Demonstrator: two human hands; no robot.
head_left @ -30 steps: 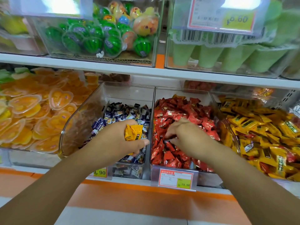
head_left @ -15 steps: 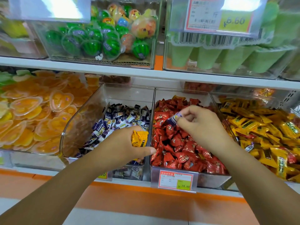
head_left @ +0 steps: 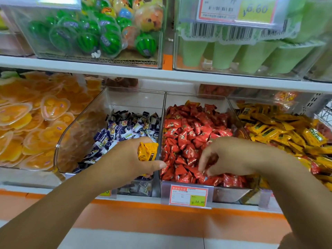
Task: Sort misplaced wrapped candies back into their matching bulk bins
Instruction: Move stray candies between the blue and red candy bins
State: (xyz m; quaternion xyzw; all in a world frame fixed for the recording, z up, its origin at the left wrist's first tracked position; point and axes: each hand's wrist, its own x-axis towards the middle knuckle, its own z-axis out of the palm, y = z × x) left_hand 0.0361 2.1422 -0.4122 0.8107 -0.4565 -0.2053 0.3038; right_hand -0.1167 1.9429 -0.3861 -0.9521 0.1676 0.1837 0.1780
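My left hand (head_left: 125,162) is shut on a few yellow wrapped candies (head_left: 147,151) and hovers over the front right corner of the clear bin (head_left: 134,97) of purple-and-white candies (head_left: 125,128). My right hand (head_left: 231,157) hangs over the front of the bin of red candies (head_left: 188,133), fingers apart and pointing down, fingertips at the red wrappers, with nothing seen in it. The bin of yellow candies (head_left: 280,130) stands to the right; a few red wrappers lie among them.
Heart-shaped orange jelly cups (head_left: 27,123) fill the bin at left. The white shelf (head_left: 161,74) above carries watermelon-shaped sweets (head_left: 89,36) and green cups (head_left: 251,54). A price tag (head_left: 188,195) hangs on the red bin's front.
My right hand lifted a purple candy out of the red bin, then let it go and dropped back down to the red candies. My left hand has stayed put with the yellow candies.
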